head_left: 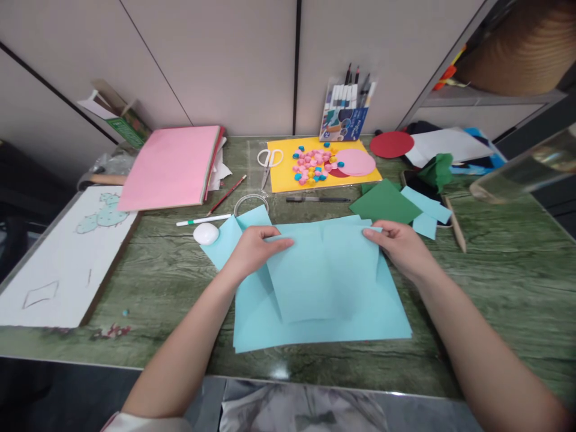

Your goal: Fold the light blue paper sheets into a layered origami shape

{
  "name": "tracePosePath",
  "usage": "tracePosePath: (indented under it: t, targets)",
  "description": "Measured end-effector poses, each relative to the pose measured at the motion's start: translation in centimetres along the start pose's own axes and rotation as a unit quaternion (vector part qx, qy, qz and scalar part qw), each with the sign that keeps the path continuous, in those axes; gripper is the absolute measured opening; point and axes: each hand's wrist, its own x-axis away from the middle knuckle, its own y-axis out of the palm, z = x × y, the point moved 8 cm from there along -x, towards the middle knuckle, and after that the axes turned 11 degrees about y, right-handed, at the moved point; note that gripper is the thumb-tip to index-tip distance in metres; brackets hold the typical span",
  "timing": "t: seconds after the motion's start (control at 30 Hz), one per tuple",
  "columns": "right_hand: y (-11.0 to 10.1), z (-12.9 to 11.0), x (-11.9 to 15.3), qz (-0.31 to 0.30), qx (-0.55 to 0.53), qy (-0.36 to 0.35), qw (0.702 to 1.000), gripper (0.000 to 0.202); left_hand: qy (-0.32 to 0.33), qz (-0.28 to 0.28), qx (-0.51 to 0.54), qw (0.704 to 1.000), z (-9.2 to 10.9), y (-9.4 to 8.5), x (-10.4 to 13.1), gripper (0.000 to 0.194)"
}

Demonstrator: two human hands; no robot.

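A creased light blue sheet of paper (306, 276) is held up between my two hands, over more light blue sheets (256, 327) lying on the table. My left hand (258, 249) pinches its upper left corner between thumb and fingers. At the upper right corner, my right hand (398, 243) grips the same sheet in a pinch. Just beyond the left hand lies a folded light blue piece (227, 237) with a white egg-shaped object (206, 234) at its edge. Green paper (387, 201) and small light blue scraps (425, 210) sit past the right hand.
White scissors (270, 159) and a yellow sheet (281, 180) bearing several small colored paper balls (315, 161) lie at the back. A marker box (344, 114) stands against the wall. Pink paper (173, 168) and a cactus drawing (67, 258) are left. A clear container (522, 168) stands right.
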Motion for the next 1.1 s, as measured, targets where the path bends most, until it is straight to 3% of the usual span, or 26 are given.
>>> tracePosePath:
  t: [0.17, 0.33, 0.53, 0.6, 0.67, 0.73, 0.8, 0.9, 1.03, 1.1]
  targets:
    - [0.2, -0.3, 0.3, -0.027, -0.006, 0.009, 1.000, 0.027, 0.006, 0.022, 0.008, 1.000, 0.1, -0.3, -0.1, 0.037]
    - [0.4, -0.4, 0.8, -0.063, -0.005, 0.037, 0.997, 0.042, 0.026, 0.070, 0.024, 0.997, 0.5, -0.9, -0.2, 0.026]
    - [-1.4, -0.8, 0.3, 0.027, -0.070, 0.001, 0.997, 0.033, 0.069, 0.119, 0.094, 0.986, 0.7, -0.7, 0.0, 0.065]
    - [-1.6, -0.9, 0.2, 0.044, -0.084, -0.004, 0.995, 0.032, 0.108, 0.139, 0.120, 0.977, 1.0, -0.7, 0.2, 0.059]
    - [-1.7, -1.0, 0.3, 0.054, -0.092, -0.006, 0.994, 0.032, 0.135, 0.166, 0.113, 0.970, 1.1, -0.8, 0.3, 0.041]
    - [-1.6, -1.1, 0.4, 0.060, -0.094, -0.008, 0.994, 0.032, 0.143, 0.177, 0.096, 0.969, 1.1, -0.8, 0.5, 0.019]
    - [-1.6, -1.2, 0.5, 0.064, -0.092, -0.011, 0.994, 0.033, 0.143, 0.170, 0.082, 0.971, 1.1, -0.6, 0.5, 0.013]
    - [-1.4, -1.2, 0.6, 0.071, -0.087, -0.013, 0.994, 0.034, 0.141, 0.144, 0.069, 0.977, 1.3, 0.1, 0.7, 0.021]
    - [-1.4, -1.3, 0.7, 0.078, -0.085, -0.017, 0.993, 0.032, 0.145, 0.121, 0.063, 0.980, 1.6, 0.8, 0.9, 0.055]
    - [-1.5, -1.4, 0.8, 0.084, -0.085, -0.019, 0.993, 0.032, 0.149, 0.115, 0.051, 0.981, 1.7, 1.0, 0.9, 0.060]
